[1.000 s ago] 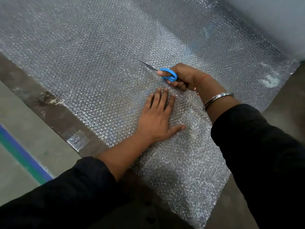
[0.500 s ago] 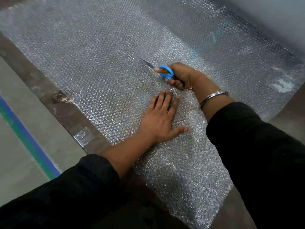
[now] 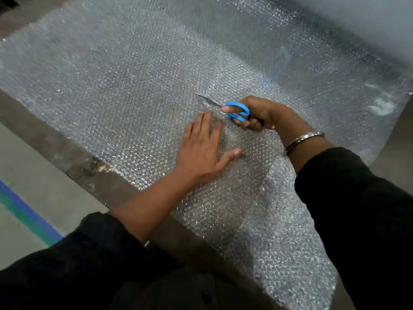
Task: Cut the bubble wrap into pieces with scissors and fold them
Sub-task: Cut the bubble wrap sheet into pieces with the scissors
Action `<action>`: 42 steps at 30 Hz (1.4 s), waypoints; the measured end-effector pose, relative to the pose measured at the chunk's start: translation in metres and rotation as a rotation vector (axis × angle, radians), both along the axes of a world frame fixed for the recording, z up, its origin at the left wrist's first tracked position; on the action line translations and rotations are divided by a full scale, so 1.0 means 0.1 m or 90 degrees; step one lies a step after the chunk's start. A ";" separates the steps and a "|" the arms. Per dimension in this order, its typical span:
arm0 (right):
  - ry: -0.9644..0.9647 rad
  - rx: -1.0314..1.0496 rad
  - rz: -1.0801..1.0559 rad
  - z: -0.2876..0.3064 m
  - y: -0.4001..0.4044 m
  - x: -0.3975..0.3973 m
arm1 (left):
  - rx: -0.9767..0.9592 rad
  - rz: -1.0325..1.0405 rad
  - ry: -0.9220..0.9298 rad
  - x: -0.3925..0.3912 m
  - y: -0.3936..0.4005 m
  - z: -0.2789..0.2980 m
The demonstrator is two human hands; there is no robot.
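A wide sheet of clear bubble wrap covers the table top and hangs over its near edge. My right hand grips blue-handled scissors with fingers through the loops; the blades point to the upper left, low over the sheet. Flat on the wrap just left of the scissors lies my left hand, fingers straight and thumb spread. The blade tips look nearly closed.
The table's dark worn edge runs diagonally at the left. Beyond it is grey floor with a blue and green stripe. A roll or raised part of the wrap rises at the top right.
My left hand has slid forward along the sheet, up beside the scissors. The scissors have stayed in about the same place on the sheet.
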State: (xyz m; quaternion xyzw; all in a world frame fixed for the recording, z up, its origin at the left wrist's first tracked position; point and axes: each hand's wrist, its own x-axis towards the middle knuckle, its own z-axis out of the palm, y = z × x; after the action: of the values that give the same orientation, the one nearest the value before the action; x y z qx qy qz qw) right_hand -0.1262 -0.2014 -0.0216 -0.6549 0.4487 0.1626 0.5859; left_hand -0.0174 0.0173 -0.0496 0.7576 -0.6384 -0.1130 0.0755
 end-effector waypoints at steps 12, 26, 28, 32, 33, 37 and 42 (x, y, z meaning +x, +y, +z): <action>-0.042 0.024 -0.005 0.02 -0.08 0.03 | 0.026 -0.190 -0.038 0.64 -0.09 -0.19; -0.067 -0.043 -0.051 0.04 0.01 0.11 | 0.044 -0.197 -0.026 0.65 -0.11 -0.19; -0.073 -0.043 -0.051 0.06 0.01 0.11 | 0.052 -0.199 -0.029 0.65 -0.11 -0.18; -0.088 -0.026 -0.039 0.06 0.00 0.10 | 0.069 -0.203 -0.029 0.65 -0.11 -0.18; -0.089 -0.024 -0.041 0.05 -0.01 0.11 | 0.070 -0.202 -0.029 0.65 -0.11 -0.18; -0.079 -0.033 -0.042 0.03 0.00 0.16 | 0.066 -0.200 -0.028 0.65 -0.11 -0.19; -0.083 -0.024 -0.032 0.05 -0.01 0.23 | 0.063 -0.199 -0.030 0.65 -0.12 -0.19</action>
State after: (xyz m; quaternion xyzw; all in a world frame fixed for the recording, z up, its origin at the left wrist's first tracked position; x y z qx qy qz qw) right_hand -0.1035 -0.2022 -0.0162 -0.6634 0.4292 0.0965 0.6053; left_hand 0.0475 0.0051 -0.0685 0.6541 -0.7439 -0.1369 0.0050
